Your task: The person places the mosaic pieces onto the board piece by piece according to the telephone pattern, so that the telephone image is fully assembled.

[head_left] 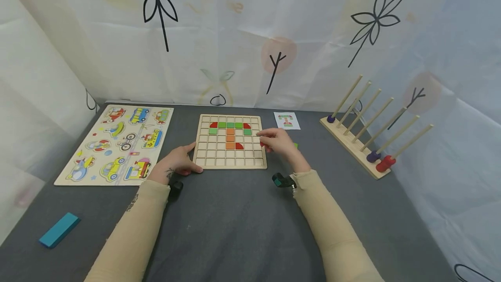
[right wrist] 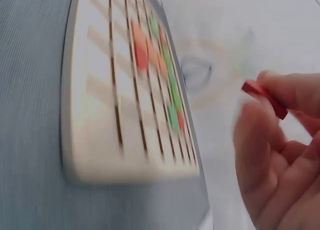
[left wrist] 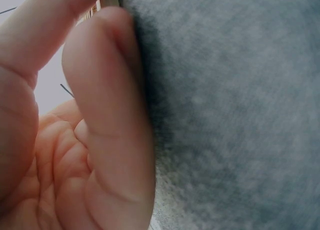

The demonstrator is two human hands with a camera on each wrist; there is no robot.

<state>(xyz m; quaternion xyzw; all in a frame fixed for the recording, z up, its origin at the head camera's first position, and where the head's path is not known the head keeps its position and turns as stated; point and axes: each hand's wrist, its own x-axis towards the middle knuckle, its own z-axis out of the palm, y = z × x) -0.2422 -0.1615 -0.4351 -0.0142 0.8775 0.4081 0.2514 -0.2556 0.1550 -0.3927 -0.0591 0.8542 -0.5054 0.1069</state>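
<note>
A wooden grid board point(head_left: 250, 162) lies on the dark cloth. Its cells hold green squares point(head_left: 230, 125), a column of orange squares point(head_left: 230, 139) and red quarter-round pieces point(head_left: 239, 146). My left hand point(head_left: 178, 160) touches the board at its left edge and near-left corner, with forefinger and thumb spread apart. Over the board's right edge, my right hand point(head_left: 278, 143) pinches a small red piece point(right wrist: 265, 99) between thumb and fingertips. That piece is seen nearly edge-on in the right wrist view, so its full outline is hidden.
A printed pattern card point(head_left: 287, 121) lies behind the right hand; a green piece point(head_left: 295, 146) shows beside that wrist. At left are a vehicle picture board point(head_left: 91, 173) and a blue block point(head_left: 59, 230). A wooden peg stand point(head_left: 354, 148) with beads stands at right.
</note>
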